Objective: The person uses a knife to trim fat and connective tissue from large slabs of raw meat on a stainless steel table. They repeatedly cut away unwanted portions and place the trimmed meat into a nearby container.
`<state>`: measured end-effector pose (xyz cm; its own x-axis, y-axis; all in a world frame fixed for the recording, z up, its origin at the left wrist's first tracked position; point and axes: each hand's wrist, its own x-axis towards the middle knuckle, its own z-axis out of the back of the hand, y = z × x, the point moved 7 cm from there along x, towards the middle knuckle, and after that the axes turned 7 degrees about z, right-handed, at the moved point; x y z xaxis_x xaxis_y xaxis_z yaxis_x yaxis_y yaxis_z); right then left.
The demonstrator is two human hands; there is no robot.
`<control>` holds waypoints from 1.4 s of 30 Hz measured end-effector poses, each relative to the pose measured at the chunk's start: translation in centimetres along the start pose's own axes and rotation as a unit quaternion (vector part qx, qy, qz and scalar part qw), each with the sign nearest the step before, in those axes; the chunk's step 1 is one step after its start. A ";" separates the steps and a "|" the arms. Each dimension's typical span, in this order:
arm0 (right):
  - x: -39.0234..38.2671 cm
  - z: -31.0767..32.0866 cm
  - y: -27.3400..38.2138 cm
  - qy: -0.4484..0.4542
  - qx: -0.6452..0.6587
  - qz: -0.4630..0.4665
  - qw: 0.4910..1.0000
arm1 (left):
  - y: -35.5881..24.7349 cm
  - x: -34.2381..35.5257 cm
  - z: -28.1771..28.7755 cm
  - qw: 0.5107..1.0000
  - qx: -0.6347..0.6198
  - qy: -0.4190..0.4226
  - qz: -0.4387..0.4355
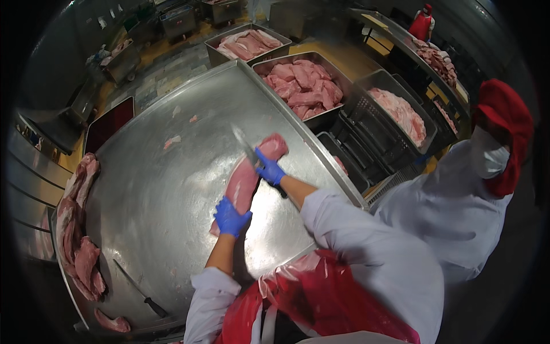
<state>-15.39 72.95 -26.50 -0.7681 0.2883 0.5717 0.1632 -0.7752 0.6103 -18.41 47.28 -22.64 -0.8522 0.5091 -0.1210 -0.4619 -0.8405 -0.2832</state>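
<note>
A long pink piece of boneless meat with a pale strip of fat lies slantwise on the steel table. Pressed on its near end is my left hand, in a blue glove, its fingers spread over the meat. My right hand, gloved in blue too, is closed around a knife near the meat's far end. The blade of this knife crosses above the meat and points away to the left, a little blurred. Part of its dark handle shows below my right hand.
The raised-rim steel table bears a second knife, larger meat cuts along its left edge and small scraps. Metal tubs of meat and a dark crate of pale trimmings stand beyond. A co-worker stands close at my right.
</note>
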 end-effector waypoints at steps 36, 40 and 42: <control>-0.6 -3.5 5.5 0.130 0.144 -0.204 0.960 | 19.2 -10.6 2.2 0.975 -0.189 -0.100 0.051; -6.7 -2.3 8.5 0.204 0.193 -0.338 0.898 | 20.2 -10.6 2.9 0.972 -0.184 -0.135 0.058; -10.7 -1.1 10.5 0.197 0.238 -0.341 0.888 | 20.9 -10.2 3.2 0.960 -0.230 -0.145 0.069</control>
<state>-6.14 61.15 -26.77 -0.9306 0.3080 -0.1980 -0.2515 -0.1445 0.9570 -20.08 23.94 -24.31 -0.9607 0.2700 0.0638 -0.2395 -0.6911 -0.6819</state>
